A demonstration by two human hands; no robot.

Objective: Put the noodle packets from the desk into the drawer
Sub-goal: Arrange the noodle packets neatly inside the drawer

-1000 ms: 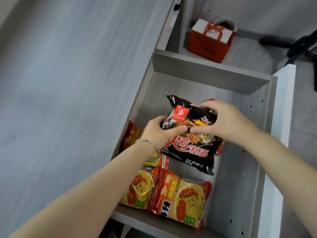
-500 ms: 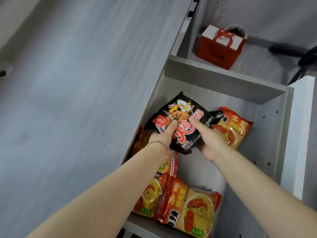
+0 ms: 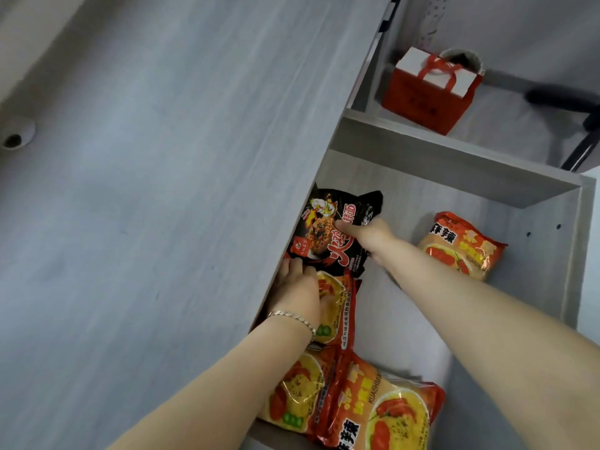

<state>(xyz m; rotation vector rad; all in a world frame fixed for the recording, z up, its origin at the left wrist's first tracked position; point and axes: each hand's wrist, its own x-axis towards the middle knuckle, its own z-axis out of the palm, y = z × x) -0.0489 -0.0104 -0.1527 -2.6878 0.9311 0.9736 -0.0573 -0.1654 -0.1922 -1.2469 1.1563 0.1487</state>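
A black noodle packet (image 3: pixel 328 235) lies in the open grey drawer (image 3: pixel 454 167), tucked against the desk edge at the drawer's left side. My right hand (image 3: pixel 370 235) pinches its right edge, thumb on top. Just below it, my left hand (image 3: pixel 297 289) lies flat on an orange packet (image 3: pixel 337 306), with the fingertips touching the black packet's lower edge. Two more orange packets (image 3: pixel 357 404) lie at the drawer's near end. Another orange packet (image 3: pixel 461 245) sits alone on the right of the drawer floor.
The grey desk top (image 3: pixel 162 190) fills the left of the view, with a cable hole (image 3: pixel 14 138) at its far left. Beyond the drawer a red gift bag (image 3: pixel 428 89) stands on the floor, next to black chair legs (image 3: pixel 565 102).
Both hands have carried the black packet down and left, and it now lies in the drawer against the desk edge. My left hand has slid off it onto the orange packet below.
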